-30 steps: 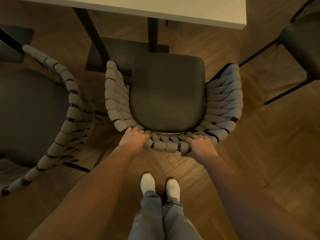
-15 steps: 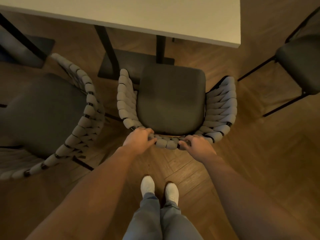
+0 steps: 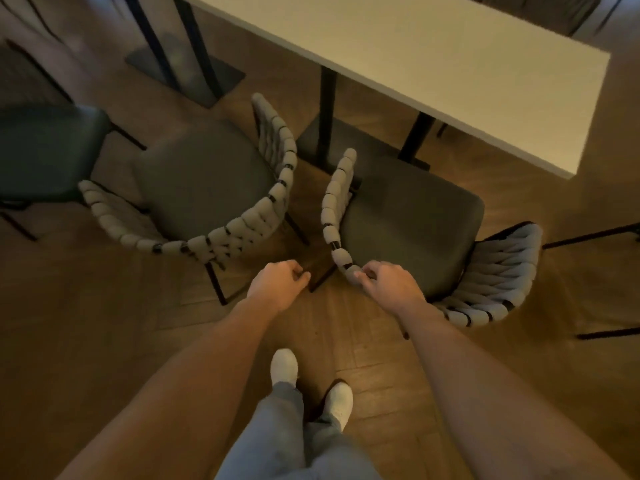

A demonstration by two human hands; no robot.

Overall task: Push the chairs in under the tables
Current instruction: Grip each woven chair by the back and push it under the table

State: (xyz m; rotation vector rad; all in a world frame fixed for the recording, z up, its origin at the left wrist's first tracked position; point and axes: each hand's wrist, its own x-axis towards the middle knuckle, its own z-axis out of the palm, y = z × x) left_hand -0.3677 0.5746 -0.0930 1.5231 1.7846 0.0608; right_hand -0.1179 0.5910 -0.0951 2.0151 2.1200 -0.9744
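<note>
Two bare hands reach over a herringbone wood floor: the right hand curls its fingers round the woven backrest of a grey cushioned chair, while the left hand, fingers loosely curled, holds nothing. That chair stands at one o'clock, its seat short of the white table at twelve. At eleven o'clock a second woven chair stands just beside it, clear of the table.

Right hand gripping woven chair back, left hand loose, table ahead
</note>
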